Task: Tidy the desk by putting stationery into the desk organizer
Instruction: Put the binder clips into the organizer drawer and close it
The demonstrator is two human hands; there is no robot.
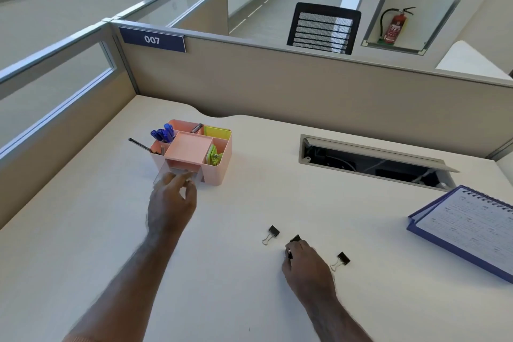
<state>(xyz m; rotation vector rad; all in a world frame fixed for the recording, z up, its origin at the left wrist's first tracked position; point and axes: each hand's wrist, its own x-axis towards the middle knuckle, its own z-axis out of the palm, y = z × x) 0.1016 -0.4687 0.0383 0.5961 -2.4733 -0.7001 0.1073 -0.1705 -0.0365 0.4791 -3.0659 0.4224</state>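
Organizer [213,159] stands left of clips [270,234], notebook [469,226] far right.

Single head view; worn high, angled forward and down over the counter [249,300]; near, arm's reach; partition [277,86] faces it

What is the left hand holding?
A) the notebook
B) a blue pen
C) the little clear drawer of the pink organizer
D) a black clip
C: the left hand grips the front of the clear drawer, pulled out at the base of the pink organizer, away from the blue pens.
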